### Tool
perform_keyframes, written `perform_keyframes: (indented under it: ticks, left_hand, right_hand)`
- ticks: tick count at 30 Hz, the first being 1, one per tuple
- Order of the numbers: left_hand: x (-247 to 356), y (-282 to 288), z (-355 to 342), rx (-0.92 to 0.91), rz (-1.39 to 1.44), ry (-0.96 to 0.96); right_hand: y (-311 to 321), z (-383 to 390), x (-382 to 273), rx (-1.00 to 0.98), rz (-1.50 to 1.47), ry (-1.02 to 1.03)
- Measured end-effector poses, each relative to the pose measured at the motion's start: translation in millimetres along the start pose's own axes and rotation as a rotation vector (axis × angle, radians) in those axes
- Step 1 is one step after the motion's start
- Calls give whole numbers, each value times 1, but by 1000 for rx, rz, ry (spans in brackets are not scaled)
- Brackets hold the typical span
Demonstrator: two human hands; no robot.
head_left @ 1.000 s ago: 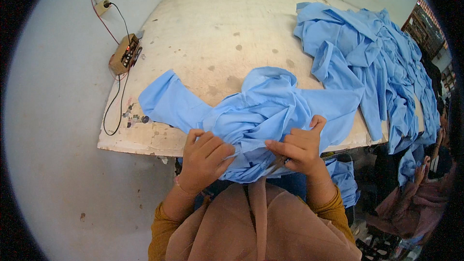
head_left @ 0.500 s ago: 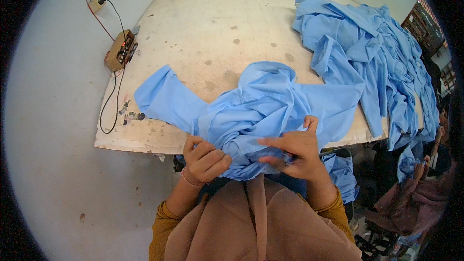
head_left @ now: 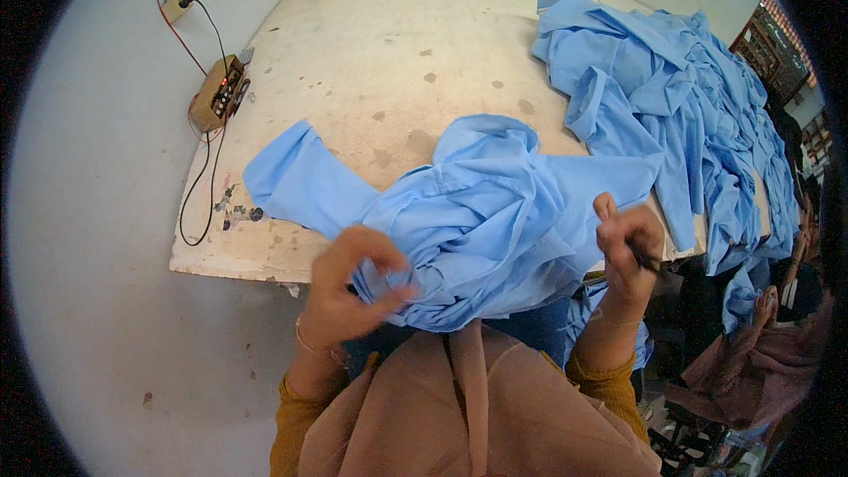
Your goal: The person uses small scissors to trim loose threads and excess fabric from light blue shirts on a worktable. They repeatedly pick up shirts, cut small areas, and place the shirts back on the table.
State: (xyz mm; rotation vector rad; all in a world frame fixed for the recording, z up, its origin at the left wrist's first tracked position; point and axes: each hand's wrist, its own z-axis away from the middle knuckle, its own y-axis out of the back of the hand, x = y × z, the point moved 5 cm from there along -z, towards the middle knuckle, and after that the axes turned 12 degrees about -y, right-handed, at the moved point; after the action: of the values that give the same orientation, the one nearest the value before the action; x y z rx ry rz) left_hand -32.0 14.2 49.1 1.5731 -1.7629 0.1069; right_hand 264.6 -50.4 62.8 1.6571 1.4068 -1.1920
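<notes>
A light blue shirt (head_left: 477, 230) lies bunched at the table's front edge, its sleeves spread to left and right and its collar toward the back. My left hand (head_left: 346, 287) is at the near left side of the bunched cloth, slightly blurred, with thumb and fingers apart. Whether its fingertips touch the cloth is hard to tell. To the right of the shirt's body, my right hand (head_left: 629, 247) is raised near the right sleeve. Its fingers are curled round a small dark object (head_left: 645, 258), mostly hidden in the palm, whose kind I cannot make out.
A heap of light blue garments (head_left: 654, 97) covers the right side of the worn pale table (head_left: 353, 62) and hangs over its edge. At the left edge sits a brown box with wires (head_left: 217, 93). Another person's hand (head_left: 767, 307) holds blue cloth at far right.
My left hand has let go of the cloth and opened, shifting slightly left. My right hand has moved away to the right and curled up. The shirt's near part has spread out a little.
</notes>
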Motion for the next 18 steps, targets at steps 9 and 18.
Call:
perform_keyframes:
  ticks: [9,18]
  left_hand:
    - [-60,2,-17,-119,25,398]
    - [-11,89,-18,338,-690,269]
  right_hand:
    - [3,-28,41,131,720,-164]
    - [-5,-17,72,2,757,-315]
